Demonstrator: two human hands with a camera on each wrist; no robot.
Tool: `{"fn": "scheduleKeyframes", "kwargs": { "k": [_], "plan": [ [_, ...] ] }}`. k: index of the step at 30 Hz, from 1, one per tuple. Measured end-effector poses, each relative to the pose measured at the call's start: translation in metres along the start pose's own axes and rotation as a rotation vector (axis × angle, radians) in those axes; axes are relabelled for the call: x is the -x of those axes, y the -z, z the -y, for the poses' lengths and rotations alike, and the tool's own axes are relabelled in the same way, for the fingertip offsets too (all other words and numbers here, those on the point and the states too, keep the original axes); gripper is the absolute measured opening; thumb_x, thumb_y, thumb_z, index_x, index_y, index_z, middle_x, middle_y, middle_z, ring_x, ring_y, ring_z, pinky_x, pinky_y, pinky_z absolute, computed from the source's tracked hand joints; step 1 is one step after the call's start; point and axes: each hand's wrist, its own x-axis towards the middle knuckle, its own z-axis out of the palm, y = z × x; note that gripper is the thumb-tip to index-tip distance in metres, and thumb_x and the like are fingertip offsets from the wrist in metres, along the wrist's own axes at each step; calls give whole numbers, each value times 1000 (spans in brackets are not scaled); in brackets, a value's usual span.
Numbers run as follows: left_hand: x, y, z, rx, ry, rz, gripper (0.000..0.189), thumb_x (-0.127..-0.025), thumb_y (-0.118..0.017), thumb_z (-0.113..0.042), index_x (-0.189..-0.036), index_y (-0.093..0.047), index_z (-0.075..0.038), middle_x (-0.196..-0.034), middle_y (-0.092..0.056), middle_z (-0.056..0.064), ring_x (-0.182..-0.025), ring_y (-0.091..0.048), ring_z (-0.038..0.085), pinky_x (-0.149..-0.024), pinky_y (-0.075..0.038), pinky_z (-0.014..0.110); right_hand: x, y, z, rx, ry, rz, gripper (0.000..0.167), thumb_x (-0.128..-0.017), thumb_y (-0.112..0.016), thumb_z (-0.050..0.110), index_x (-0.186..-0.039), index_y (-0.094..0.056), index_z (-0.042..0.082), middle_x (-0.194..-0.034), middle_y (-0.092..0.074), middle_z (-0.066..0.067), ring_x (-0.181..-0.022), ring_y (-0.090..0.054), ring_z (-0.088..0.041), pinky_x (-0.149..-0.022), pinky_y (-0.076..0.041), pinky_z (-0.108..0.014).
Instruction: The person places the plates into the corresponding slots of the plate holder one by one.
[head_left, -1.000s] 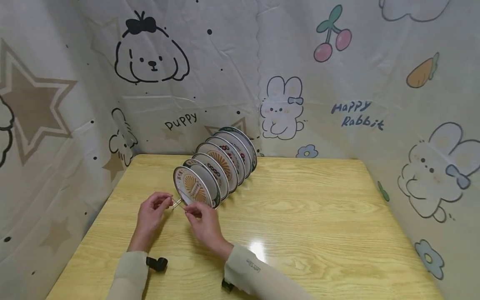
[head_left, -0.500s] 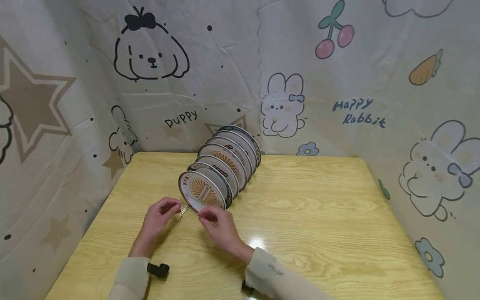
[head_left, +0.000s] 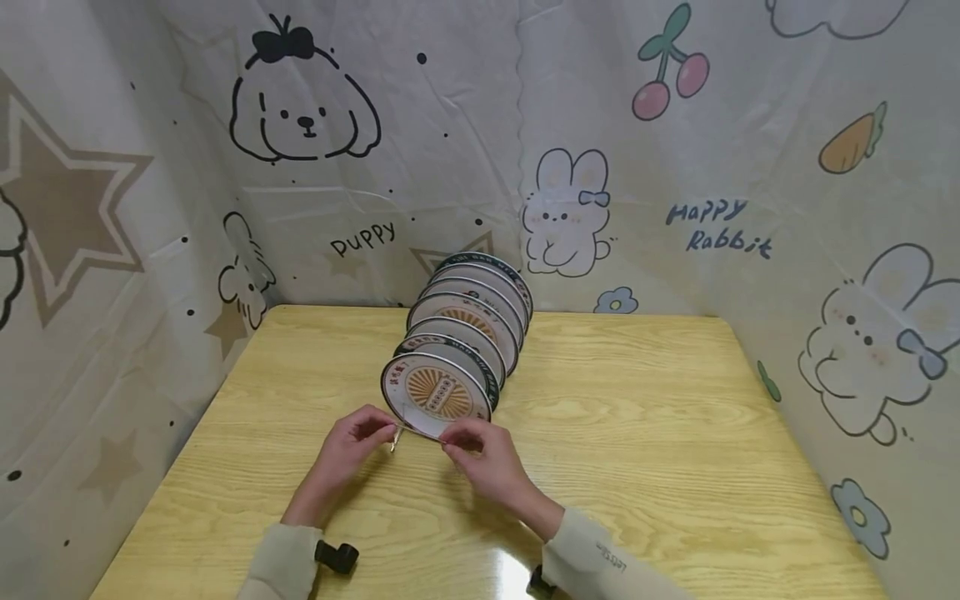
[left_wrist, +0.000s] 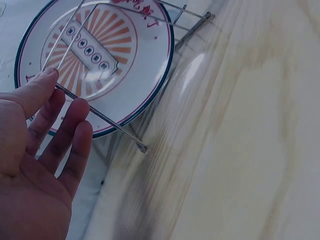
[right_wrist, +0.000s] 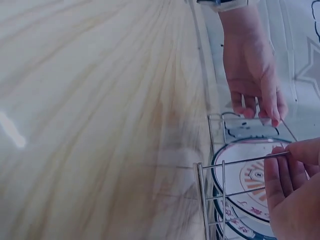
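Several round plates stand on edge, one behind another, in a metal wire dish rack (left_wrist: 105,119). The front plate (head_left: 450,392) is white with a dark rim and an orange sunburst print. My left hand (head_left: 354,446) pinches the rack's wire at its near left corner. At the near right corner my right hand (head_left: 491,462) pinches the wire between thumb and fingertips. In the right wrist view the rack's thick bottom bar (right_wrist: 203,200) lies close over the tabletop. Most of the rack is hidden behind the plates in the head view.
The rack stands on a yellow wood-grain table (head_left: 637,433), whose surface stretches away to its right. A curtain (head_left: 465,100) printed with cartoon animals hangs behind the table and along both sides. A black wrist camera (head_left: 337,557) sits at the left sleeve.
Both hands have moved right and slightly nearer with the near end of the rack. The row of plates has swung round, so the front plate faces me more squarely.
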Motion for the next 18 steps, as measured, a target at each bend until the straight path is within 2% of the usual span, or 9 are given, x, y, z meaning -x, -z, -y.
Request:
{"fn": "scheduleKeyframes", "kwargs": {
  "k": [6, 11, 15, 18],
  "plan": [
    [-2, -19, -11, 23, 4, 60, 15, -100, -68, -10, -107, -72, 2, -96, -70, 20, -83, -64, 7, -73, -52, 24, 8, 23, -5, 20, 13, -19, 11, -91, -73, -3, -100, -75, 4, -97, -76, -13, -90, -71, -12, -84, -58, -27],
    [-6, -38, -17, 46, 7, 101, 17, -100, -68, -11, -107, -71, 4, -94, -69, 18, -81, -65, 11, -71, -52, 25, 17, 45, -7, 26, -4, -38, 10, -92, -74, -1, -101, -75, 1, -99, -76, -15, -91, -73, -18, -86, -59, -30],
    [-10, -55, -23, 46, 17, 129, 14, -100, -69, -12, -105, -73, 0, -96, -69, 15, -82, -65, 10, -73, -53, 25, 25, 63, -13, 19, -16, -70, 10, -92, -75, -1, -101, -75, 2, -101, -76, -15, -91, -72, -12, -87, -59, -29],
    [-14, -68, -27, 31, -3, 135, 9, -99, -70, -12, -103, -75, -5, -96, -69, 11, -84, -64, 7, -76, -53, 24, 28, 75, -17, 30, -23, -102, 10, -91, -75, -2, -100, -76, 2, -100, -76, -15, -89, -71, -6, -86, -59, -27]
  ]
}}
